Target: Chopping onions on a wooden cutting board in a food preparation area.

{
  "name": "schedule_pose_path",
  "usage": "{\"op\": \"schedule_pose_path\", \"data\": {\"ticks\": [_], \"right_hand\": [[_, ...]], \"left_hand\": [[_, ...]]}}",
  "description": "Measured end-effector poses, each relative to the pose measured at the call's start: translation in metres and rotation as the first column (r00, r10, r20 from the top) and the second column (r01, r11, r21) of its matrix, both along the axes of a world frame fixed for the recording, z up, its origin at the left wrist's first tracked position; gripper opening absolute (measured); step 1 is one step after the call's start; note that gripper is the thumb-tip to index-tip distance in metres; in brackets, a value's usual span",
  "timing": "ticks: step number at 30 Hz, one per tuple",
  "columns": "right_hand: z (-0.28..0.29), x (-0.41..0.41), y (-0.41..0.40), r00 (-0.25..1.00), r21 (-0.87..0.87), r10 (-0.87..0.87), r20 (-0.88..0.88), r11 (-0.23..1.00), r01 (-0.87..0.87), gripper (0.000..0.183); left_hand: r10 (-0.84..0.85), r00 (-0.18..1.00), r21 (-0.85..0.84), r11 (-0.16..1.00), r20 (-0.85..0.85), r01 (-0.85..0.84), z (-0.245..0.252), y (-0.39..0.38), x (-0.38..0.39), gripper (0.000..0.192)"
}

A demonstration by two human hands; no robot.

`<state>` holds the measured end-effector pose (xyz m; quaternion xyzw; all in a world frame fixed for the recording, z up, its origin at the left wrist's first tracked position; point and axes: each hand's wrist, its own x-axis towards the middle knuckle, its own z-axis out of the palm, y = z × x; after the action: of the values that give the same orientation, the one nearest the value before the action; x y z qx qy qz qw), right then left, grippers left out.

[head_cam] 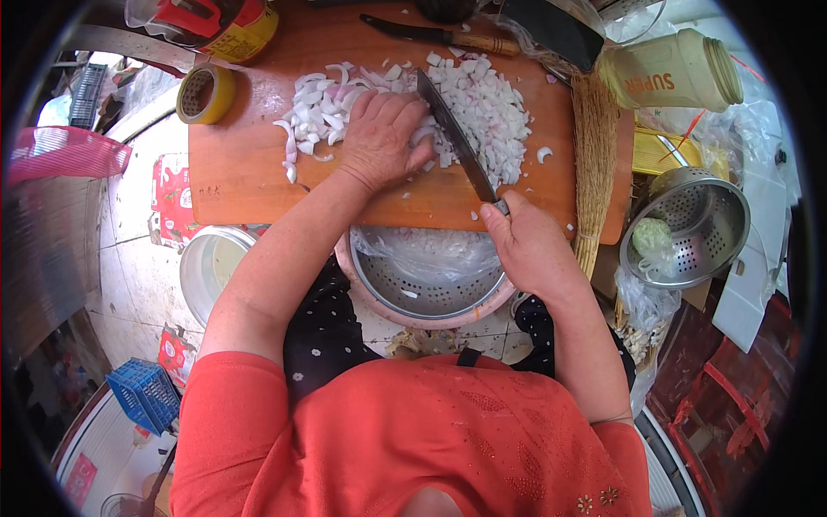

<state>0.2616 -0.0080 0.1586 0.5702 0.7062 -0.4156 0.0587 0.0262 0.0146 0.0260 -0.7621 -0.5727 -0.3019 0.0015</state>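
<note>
My right hand (531, 240) grips the handle of a kitchen knife (455, 132), whose dark blade slants up and left over the wooden cutting board (258, 187). My left hand (386, 137) is curled over onion slices, fingers close to the blade's left face; the pieces under the palm are hidden. Left of that hand lie coarse onion slices (320, 110), white with purple tinges. A spread of finely diced onion (494, 106) covers the board right of the blade. Below the board's near edge is a perforated metal colander (426, 294), with clear plastic and chopped pieces inside.
Another knife (478, 42) lies along the board's far side. A straw brush (593, 174) rests on its right edge. Yellow tape (207, 94) and a red-lidded jar (242, 32) stand far left. A tilted colander (704, 220) and a plastic jar (672, 71) are right; a white bucket (213, 265) is left.
</note>
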Motion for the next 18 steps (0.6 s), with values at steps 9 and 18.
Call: {"op": "schedule_pose_path", "data": {"ticks": [9, 18], "right_hand": [[-0.047, 0.004, -0.021, 0.968, -0.026, -0.169, -0.183, 0.986, 0.167, 0.040], [-0.031, -0.002, -0.007, 0.996, 0.064, -0.042, -0.080, 0.997, 0.047, 0.039]], "left_hand": [[-0.031, 0.999, -0.019, 0.999, 0.019, 0.032, -0.002, -0.001, -0.001, 0.038], [-0.066, 0.995, 0.012, 0.998, 0.070, 0.066, -0.004, 0.000, -0.005, 0.036]]}}
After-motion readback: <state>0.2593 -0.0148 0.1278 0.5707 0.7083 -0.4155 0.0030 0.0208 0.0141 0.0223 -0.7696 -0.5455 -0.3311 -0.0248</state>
